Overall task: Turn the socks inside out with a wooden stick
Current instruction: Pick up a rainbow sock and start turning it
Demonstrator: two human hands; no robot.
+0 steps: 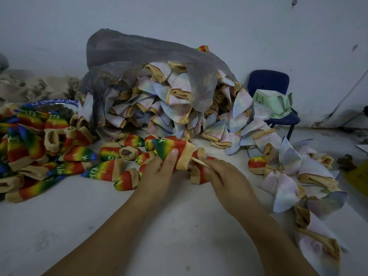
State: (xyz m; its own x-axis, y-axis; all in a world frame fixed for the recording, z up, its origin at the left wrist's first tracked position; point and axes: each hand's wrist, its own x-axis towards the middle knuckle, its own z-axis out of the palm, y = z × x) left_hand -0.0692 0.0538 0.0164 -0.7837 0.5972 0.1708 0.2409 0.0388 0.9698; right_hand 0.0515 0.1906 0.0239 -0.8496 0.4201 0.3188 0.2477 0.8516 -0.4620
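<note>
While left hand [159, 168] pinches rainbow sock [169, 146], right hand [225, 176] grips wooden stick [200, 162] in its cuff; looks turned, next withdraw stick.

Pale wall [179, 16], white floor [139, 226], blue chair [268, 80]

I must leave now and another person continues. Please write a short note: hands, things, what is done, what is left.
Left hand grips a rainbow sock.
Right hand pinches the wooden stick, its tip inside the sock's beige cuff.
A pile of rainbow socks lies on the left, seemingly done.
Pale socks fill the grey bag and spill to the right: probably still to turn.
</note>
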